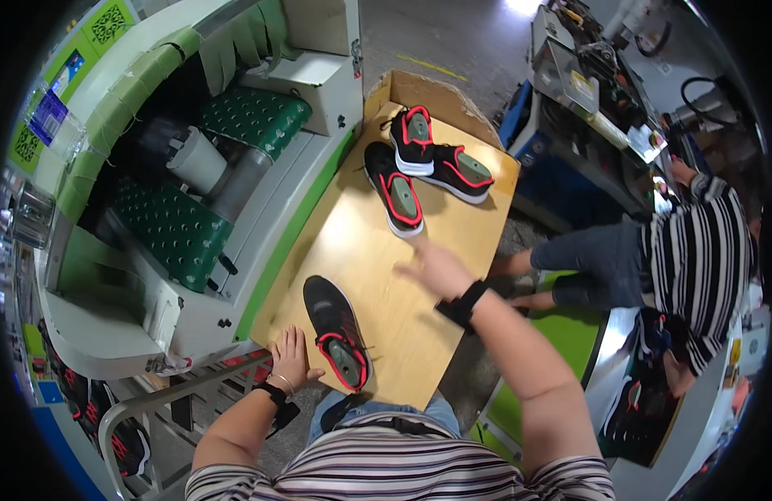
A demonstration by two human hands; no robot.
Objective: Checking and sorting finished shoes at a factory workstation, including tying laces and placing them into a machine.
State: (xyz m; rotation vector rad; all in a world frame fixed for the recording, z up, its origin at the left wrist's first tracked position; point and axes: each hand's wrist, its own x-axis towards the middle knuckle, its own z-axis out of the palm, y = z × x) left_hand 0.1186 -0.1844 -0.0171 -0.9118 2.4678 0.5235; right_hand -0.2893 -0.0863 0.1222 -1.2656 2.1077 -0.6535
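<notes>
On the worktop [411,334], seemingly a reach.
Left hand [291,366] spread beside one black shoe [326,302]; right hand [440,269], blurred, spread loosely, near three more shoes [415,152]; grasping would call for narrowing.

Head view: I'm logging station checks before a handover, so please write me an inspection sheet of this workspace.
Surface: light wooden board, with cardboard standing at its far end.
Job's things: near shoe, black with red trim, toe pointing away; three similar far shoes bunched, overlapping in view.
Clutter: assorted items crowded together at upper right, off the board.
Grips: left grip at the board's near left edge, beside the near shoe, holding nothing; right grip blurred, near the far shoes, nothing visibly held.
Cables: black cable or hose curving at upper right.
Surroundings: machine with green perforated panels at left; another person at right.
</notes>
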